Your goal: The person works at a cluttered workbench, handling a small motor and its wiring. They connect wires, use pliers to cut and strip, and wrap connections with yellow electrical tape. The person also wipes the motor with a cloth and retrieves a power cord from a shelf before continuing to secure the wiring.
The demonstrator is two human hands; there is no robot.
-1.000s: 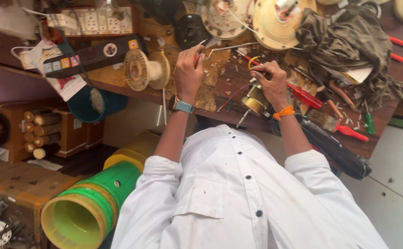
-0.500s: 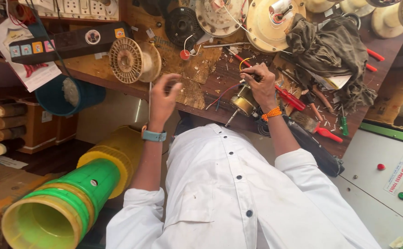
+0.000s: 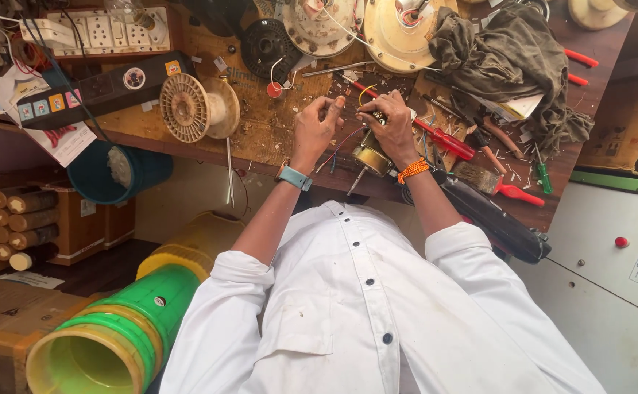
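Observation:
My left hand [image 3: 315, 130], with a teal watch on the wrist, pinches thin coloured wires [image 3: 342, 142] at the bench edge. My right hand [image 3: 390, 130], with an orange thread band on the wrist, grips the top of a small brass-coloured motor [image 3: 369, 157] that the wires lead to. The fingertips of both hands meet above the motor. A red-handled screwdriver [image 3: 446, 142] lies just right of my right hand. What the fingertips pinch exactly is too small to tell.
The wooden workbench [image 3: 260, 131] carries a cream wire spool [image 3: 196, 108], fan motor housings [image 3: 399, 29], a crumpled olive cloth [image 3: 508, 58], a brush [image 3: 490, 184], a socket board [image 3: 107, 33]. Below left lie a green-yellow plastic tube [image 3: 114, 335] and a blue bucket [image 3: 118, 171].
My left hand has moved right from beside the spool to meet my right hand over the motor. The view has shifted and closed in on the bench.

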